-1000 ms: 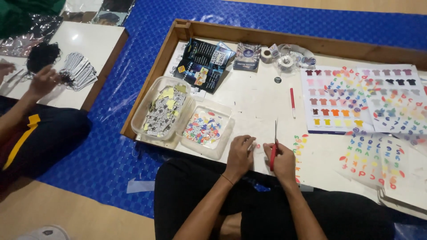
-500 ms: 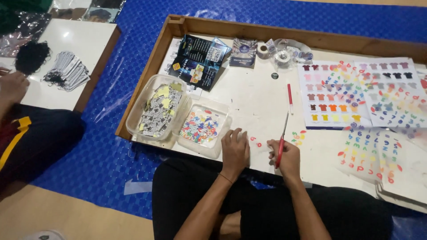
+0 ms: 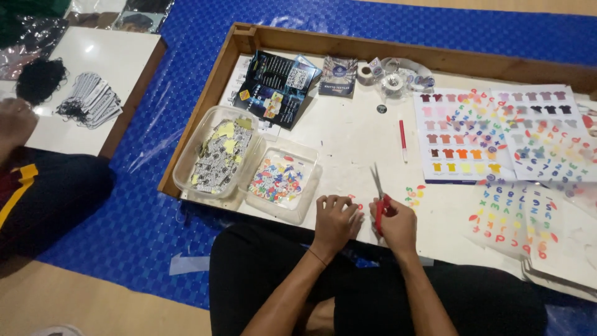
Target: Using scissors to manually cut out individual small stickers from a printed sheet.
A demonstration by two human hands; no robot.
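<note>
We have the red-handled scissors (image 3: 379, 200) in our right hand (image 3: 398, 225), fingers curled shut through the handles, blades pointing away from us and a little left over the white tabletop (image 3: 348, 134). A second ago the scissors stood upright between our hands; half a second ago they leaned right, close to the small cluster of coloured stickers (image 3: 415, 195). Now they have swung back toward the middle, which reads to us as one snip finished and the blades lined up for another.

Our left hand (image 3: 336, 219) sits just beside the right, fingers bent and pressed down on a small strip of sticker sheet (image 3: 356, 202) at the near edge of the table; we cannot tell exactly how it pinches it. It has moved closer to the scissors than before.

To the left are two clear tubs: the nearer-in one (image 3: 285, 180) holds cut coloured pieces, the left one (image 3: 214, 155) holds grey and yellow bits. To the right lie sheets of letter stickers (image 3: 510, 214), and beyond them sheets of little shirt shapes (image 3: 463, 134). A red pen (image 3: 402, 140) lies in the middle of the table. At the far side are dark printed cards (image 3: 277, 87) and tape rolls (image 3: 392, 78). At far left another person's hand (image 3: 15, 121) rests by a second white board.
</note>
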